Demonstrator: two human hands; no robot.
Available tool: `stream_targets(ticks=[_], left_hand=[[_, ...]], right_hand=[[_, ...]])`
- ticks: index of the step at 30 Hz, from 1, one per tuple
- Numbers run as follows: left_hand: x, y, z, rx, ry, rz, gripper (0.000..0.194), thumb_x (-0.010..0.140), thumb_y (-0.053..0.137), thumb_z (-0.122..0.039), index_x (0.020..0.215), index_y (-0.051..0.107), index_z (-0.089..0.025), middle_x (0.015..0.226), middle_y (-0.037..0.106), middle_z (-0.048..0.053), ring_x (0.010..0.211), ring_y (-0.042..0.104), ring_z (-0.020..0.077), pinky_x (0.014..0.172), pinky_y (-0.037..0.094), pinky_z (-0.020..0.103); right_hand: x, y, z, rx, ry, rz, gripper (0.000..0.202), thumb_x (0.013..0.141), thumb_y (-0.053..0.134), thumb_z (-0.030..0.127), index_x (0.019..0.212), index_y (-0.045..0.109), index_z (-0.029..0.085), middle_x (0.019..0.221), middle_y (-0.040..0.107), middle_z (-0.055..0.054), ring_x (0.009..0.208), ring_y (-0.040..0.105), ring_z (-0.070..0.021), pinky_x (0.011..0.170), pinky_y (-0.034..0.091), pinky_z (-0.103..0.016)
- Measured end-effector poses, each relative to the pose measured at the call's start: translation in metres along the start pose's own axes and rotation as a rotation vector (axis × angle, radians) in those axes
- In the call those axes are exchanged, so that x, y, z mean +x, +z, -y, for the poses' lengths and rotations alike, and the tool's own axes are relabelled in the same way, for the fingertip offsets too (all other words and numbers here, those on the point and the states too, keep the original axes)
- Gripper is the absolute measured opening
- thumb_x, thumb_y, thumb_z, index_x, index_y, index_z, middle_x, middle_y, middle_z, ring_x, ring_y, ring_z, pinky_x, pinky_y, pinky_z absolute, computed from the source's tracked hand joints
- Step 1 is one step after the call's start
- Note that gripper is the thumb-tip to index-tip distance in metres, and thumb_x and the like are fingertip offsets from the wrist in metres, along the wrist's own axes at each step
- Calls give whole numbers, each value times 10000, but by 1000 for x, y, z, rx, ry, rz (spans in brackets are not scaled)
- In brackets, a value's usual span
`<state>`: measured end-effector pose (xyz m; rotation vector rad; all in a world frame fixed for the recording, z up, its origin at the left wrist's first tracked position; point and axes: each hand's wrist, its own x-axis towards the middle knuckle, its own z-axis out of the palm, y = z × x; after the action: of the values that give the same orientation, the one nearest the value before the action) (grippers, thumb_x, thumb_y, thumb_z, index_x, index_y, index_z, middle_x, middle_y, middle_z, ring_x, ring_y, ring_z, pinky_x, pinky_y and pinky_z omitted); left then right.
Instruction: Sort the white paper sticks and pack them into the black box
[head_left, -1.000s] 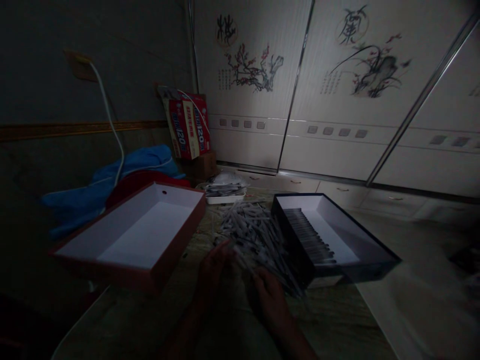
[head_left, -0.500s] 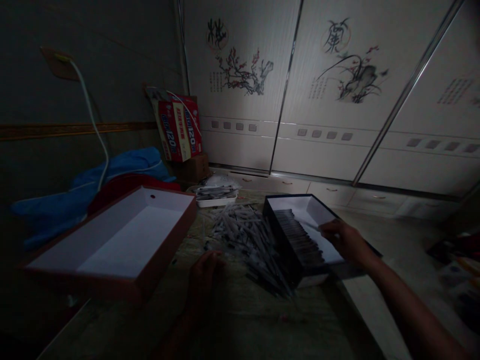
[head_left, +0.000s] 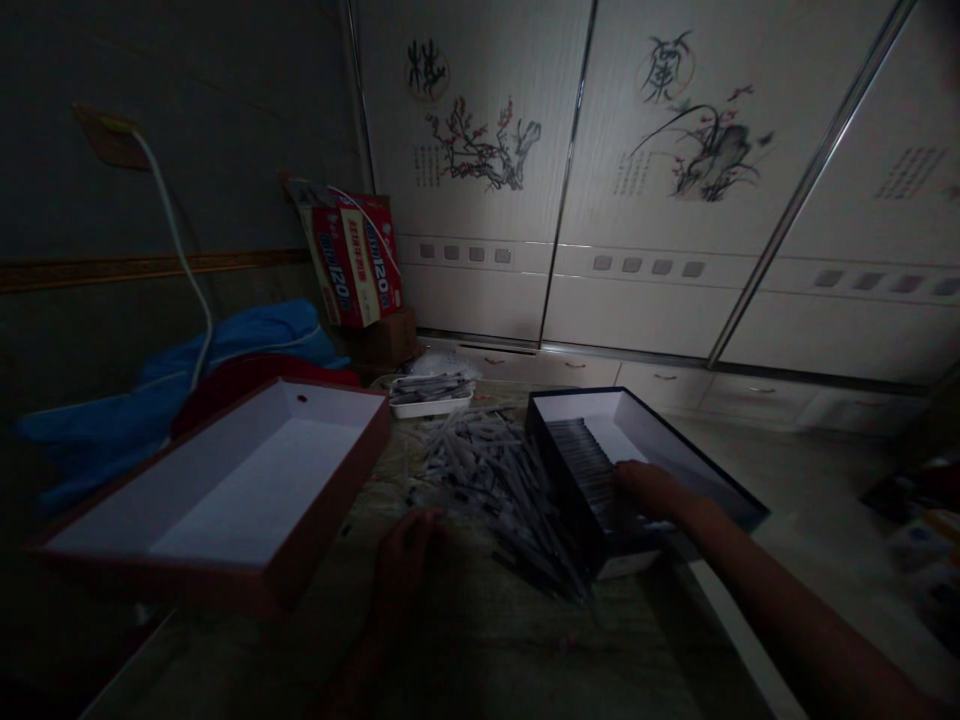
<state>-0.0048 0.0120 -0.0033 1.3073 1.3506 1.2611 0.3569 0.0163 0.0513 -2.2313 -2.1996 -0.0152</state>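
Observation:
My right hand (head_left: 651, 490) reaches into the dark-rimmed box (head_left: 697, 455) on the right, its fingers bent down at the row of thin pens (head_left: 581, 455) lined up along the box's left side. Whatever its fingertips hold is hidden. My left hand (head_left: 409, 545) rests low on the table, just in front of the loose heap of pens (head_left: 487, 460), fingers curled; the dim light hides whether anything is in them. The heap lies against the left outer side of the dark box.
A red-sided box (head_left: 322, 500) with a white inside stands at the left. Behind the heap is a white tray (head_left: 431, 407) of pens. Blue cloth (head_left: 247, 340), red cartons (head_left: 356, 260) and a white cable (head_left: 176, 235) are farther back. White sliding doors (head_left: 465, 300) form the background.
My right hand has moved left and slightly down to the pen row; the pen seen in its fingers earlier no longer shows. My left hand has barely moved.

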Motion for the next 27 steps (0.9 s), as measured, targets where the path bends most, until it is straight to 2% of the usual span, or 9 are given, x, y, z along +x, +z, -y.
stream_targets(ticks=[5, 10, 13, 15, 17, 19, 20, 23, 27], left_hand=[[0, 1, -2, -35, -18, 13, 405, 707, 529, -506, 807, 659, -136, 614, 631, 3, 589, 553, 178, 557, 438, 256], [-1, 0, -2, -4, 19, -8, 393, 710, 531, -501, 786, 665, -140, 686, 651, 24, 666, 578, 198, 606, 453, 268], [-2, 1, -1, -42, -3, -28, 397, 699, 538, -506, 779, 658, -136, 644, 637, 20, 632, 574, 191, 580, 456, 267], [-3, 1, -2, -66, -9, -51, 397, 697, 539, -506, 776, 653, -135, 609, 623, 15, 597, 562, 180, 561, 453, 264], [-6, 1, -4, -79, 2, -87, 391, 701, 535, -504, 778, 648, -138, 596, 615, 11, 583, 555, 174, 553, 449, 260], [-8, -1, -6, -72, 21, -131, 379, 713, 526, -497, 789, 646, -145, 594, 613, 9, 588, 555, 173, 556, 444, 257], [-9, -2, -7, -61, 32, -158, 371, 719, 523, -492, 785, 646, -148, 600, 616, 10, 595, 557, 173, 564, 443, 256], [-10, -4, -9, -39, 45, -205, 362, 719, 527, -489, 765, 649, -151, 623, 629, 17, 606, 562, 171, 582, 441, 255], [-10, -5, -6, -55, 14, -197, 387, 722, 508, -504, 778, 649, -147, 589, 613, 6, 559, 546, 156, 540, 432, 244]], right_hand=[[0, 2, 4, 34, -107, 115, 176, 665, 529, 26, 697, 675, 120, 768, 688, -95, 739, 644, -162, 581, 400, -182], [-3, -8, 3, 36, -56, 55, 167, 720, 511, 79, 749, 670, 120, 787, 669, -106, 766, 632, -178, 614, 404, -205], [-12, -24, 8, 45, 1, -60, 227, 810, 428, 140, 845, 652, 133, 869, 641, -109, 804, 613, -170, 673, 409, -226], [-26, -36, 19, 103, 23, -210, 264, 854, 370, 190, 913, 624, 149, 932, 617, -99, 793, 601, -157, 700, 415, -239], [-47, -44, 40, 280, -5, -467, 251, 861, 382, 270, 896, 609, 170, 912, 610, -75, 719, 590, -148, 675, 433, -244], [-70, -47, 67, 429, -68, -612, 232, 853, 408, 322, 842, 596, 186, 874, 606, -68, 724, 580, -164, 665, 447, -257], [-81, -44, 82, 495, -98, -622, 224, 855, 411, 325, 836, 593, 196, 866, 605, -67, 754, 577, -175, 669, 450, -263], [-100, -25, 124, 645, -172, -497, 212, 859, 413, 314, 869, 596, 208, 853, 612, -64, 783, 576, -182, 684, 452, -271], [-96, 15, 158, 587, -86, -252, 195, 839, 402, 243, 863, 588, 189, 826, 613, -59, 757, 576, -176, 662, 437, -257]])
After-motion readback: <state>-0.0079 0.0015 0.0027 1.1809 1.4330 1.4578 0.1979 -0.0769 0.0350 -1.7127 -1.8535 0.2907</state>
